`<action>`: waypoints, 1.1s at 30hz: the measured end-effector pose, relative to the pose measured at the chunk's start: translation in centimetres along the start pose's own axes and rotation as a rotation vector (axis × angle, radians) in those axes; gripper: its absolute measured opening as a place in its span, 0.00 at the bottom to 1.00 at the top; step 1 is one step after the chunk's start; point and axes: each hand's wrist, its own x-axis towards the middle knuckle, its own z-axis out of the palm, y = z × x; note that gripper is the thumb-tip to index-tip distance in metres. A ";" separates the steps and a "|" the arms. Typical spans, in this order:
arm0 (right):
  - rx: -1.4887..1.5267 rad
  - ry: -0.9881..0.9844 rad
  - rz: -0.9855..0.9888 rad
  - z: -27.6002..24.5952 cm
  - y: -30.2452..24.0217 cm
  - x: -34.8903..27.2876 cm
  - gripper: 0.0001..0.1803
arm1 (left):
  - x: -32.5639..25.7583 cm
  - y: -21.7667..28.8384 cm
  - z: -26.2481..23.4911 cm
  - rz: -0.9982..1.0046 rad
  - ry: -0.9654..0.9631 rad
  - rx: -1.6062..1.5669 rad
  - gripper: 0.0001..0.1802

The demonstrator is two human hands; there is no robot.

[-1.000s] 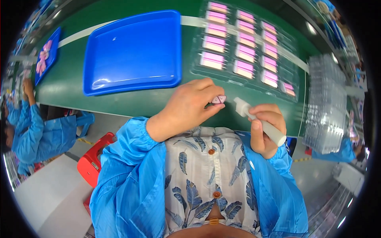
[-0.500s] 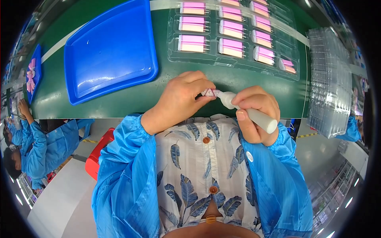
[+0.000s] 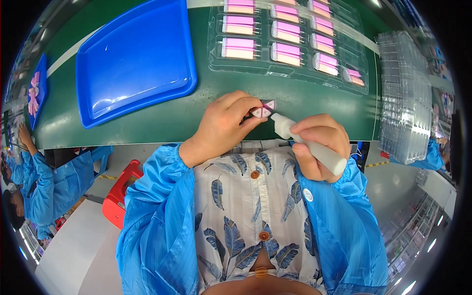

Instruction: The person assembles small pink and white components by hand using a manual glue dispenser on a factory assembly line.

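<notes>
— While you lean over the green table (image 3: 162,123), what sits at your far left?

— At the far left edge you have a small blue tray (image 3: 38,93) with pink pieces on it, and below it a co-worker's blue sleeve (image 3: 59,187). Next along, a large blue tray (image 3: 132,59) lies on the table, well apart from your hands.

— And my left hand?

— Your left hand (image 3: 223,125) is curled over the table's near edge, thumb and forefinger pinching a small pink and white part (image 3: 263,110). That part sits just above the table edge, between your two hands.

— Then the right?

— Your right hand (image 3: 319,147) is wrapped in a fist around a white applicator bottle (image 3: 307,142), its nozzle tilted up and to the left, with the tip touching the pinched part.

— What lies beyond them?

— Farther up the table, a clear blister tray (image 3: 290,73) holds rows of pink and white pieces in its pockets. To your right stands a tall stack of clear empty trays (image 3: 405,98), near the table's right end.
</notes>
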 end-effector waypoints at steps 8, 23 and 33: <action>-0.014 -0.007 0.029 1.2 0.0 0.0 0.18 | -0.1 -0.3 0.6 0.067 0.058 0.050 0.22; -0.087 -0.039 -0.034 1.5 -0.7 -0.6 0.26 | -0.8 -0.4 0.5 0.070 0.014 0.035 0.18; -0.104 -0.087 0.026 2.0 -0.3 -0.2 0.25 | -0.2 -0.5 0.5 0.087 0.026 0.036 0.19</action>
